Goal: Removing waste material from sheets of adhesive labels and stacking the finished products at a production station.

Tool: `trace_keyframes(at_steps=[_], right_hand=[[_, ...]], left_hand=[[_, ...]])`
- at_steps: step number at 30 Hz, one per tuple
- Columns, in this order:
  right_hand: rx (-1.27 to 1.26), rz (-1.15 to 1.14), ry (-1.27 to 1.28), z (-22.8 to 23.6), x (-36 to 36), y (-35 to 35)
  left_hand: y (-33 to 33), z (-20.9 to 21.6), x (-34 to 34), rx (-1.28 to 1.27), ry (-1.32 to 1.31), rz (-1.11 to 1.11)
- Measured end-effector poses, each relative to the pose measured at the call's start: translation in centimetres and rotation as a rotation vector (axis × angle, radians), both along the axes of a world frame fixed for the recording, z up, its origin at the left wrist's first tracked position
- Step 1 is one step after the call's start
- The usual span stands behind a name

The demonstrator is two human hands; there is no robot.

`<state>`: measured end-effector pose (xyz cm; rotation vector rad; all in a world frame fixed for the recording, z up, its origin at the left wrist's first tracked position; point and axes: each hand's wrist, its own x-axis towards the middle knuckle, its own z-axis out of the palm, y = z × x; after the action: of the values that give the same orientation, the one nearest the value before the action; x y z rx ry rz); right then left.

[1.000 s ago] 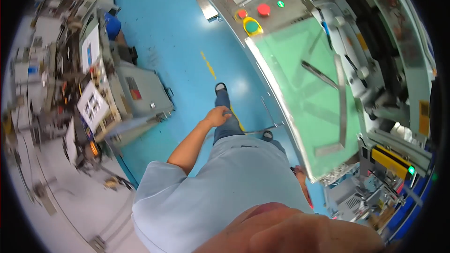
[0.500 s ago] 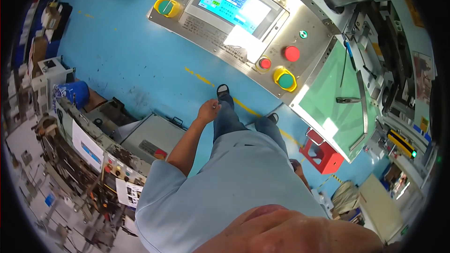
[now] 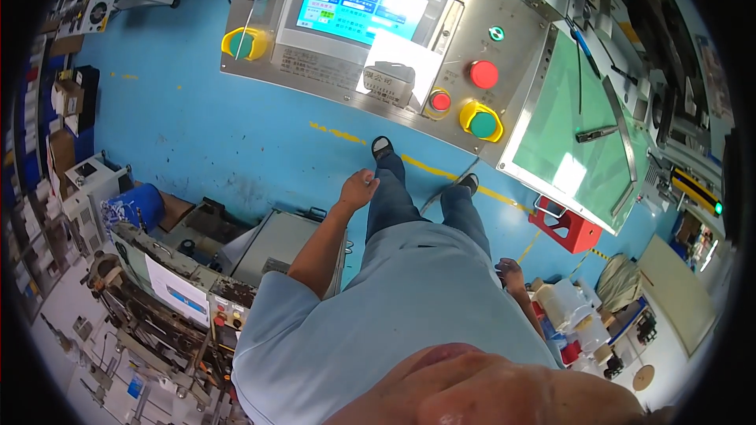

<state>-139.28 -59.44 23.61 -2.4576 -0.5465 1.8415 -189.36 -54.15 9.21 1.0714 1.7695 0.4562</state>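
Observation:
My left hand (image 3: 360, 190) hangs beside my left thigh with its fingers loosely curled in, and I see nothing held in it. On the other side, my right hand (image 3: 510, 274) hangs by my right hip, its short-looking fingers slightly apart and nothing visible in them. Neither hand touches a machine. Ahead stands a metal control panel (image 3: 315, 83) with a lit blue touchscreen (image 3: 358, 8). Two green buttons in yellow guards sit at its ends, the left green button (image 3: 242, 45) and the right green button (image 3: 483, 124). A large red button (image 3: 483, 74) and a smaller red button (image 3: 440, 101) lie between them.
A green-topped table (image 3: 543, 138) adjoins the panel's right side, with a dark hand tool (image 3: 596, 134) and a long metal strip (image 3: 622, 130) on it. Below stands a red stool (image 3: 579, 232). A grey cabinet (image 3: 279, 248) and worn machinery are at left, near a blue bucket (image 3: 142, 208).
The panel and table have shifted and turned slightly in view as my head and body moved. My right hand shows more fully beside my hip. Both hands still hang down.

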Motion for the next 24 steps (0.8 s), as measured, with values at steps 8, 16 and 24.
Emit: trace_keyframes(at_steps=[8,16,24], right_hand=[[0.330,0.058,-0.013,1.8,4.3,-10.6],[0.261,-0.444,-0.023,1.4,23.3,-17.1],[0.340,-0.926,0.031,-3.7,54.1,-37.4]], left_hand=[[3.7,2.2,7.3,0.108,0.033,-0.326],[2.7,6.6,32.5,0.116,0.095,-0.750],[-6.7,9.5,78.6,0.074,0.198,-1.252]])
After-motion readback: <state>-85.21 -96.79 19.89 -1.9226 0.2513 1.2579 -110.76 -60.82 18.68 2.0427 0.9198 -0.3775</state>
